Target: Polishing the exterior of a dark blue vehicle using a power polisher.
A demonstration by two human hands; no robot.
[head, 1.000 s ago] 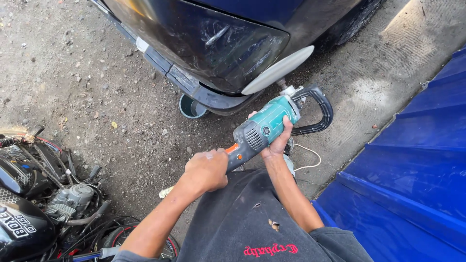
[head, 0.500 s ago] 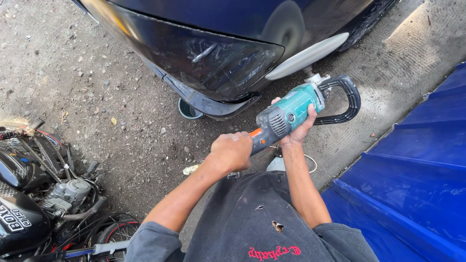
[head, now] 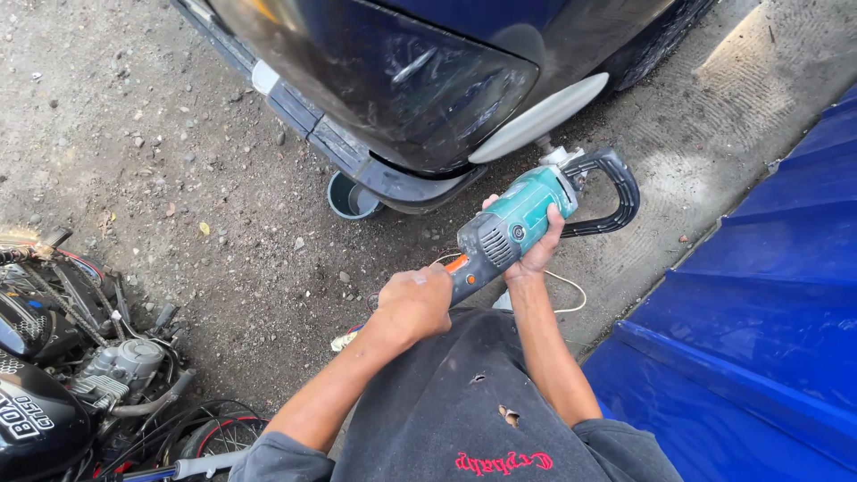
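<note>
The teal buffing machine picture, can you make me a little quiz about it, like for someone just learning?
1. True or false: the white round polishing pad touches the dark blue glossy car body.
2. Which hand wraps the teal electric polisher around its body: left or right?
3. What sits on the ground under the car's edge? A) a small grey-green bucket B) a red cone C) a tyre

Key: 1 true. 2 right hand; the left hand takes the rear grip. 3 A.

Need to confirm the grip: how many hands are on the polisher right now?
2. The left hand grips the rear handle of the polisher; the right hand wraps its teal body from below. No other hands in view.
</note>
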